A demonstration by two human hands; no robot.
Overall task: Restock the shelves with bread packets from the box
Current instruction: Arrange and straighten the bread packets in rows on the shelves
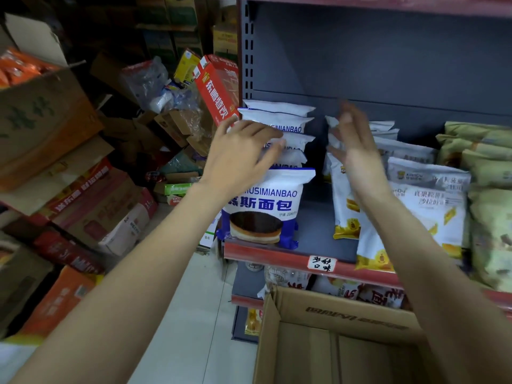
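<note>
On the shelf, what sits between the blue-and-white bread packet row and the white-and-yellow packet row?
Nothing: in the head view a bare strip of shelf separates the blue-and-white bread packets from the white-and-yellow packets.

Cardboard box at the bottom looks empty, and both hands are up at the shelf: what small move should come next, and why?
Probably press the blue-and-white bread packets back into a straight row. The left hand already rests on that row with nothing held, the right hand hovers open beside the yellow-printed packets, and the cardboard box shows only bare bottom where visible, so no packet seems left to fetch.
</note>
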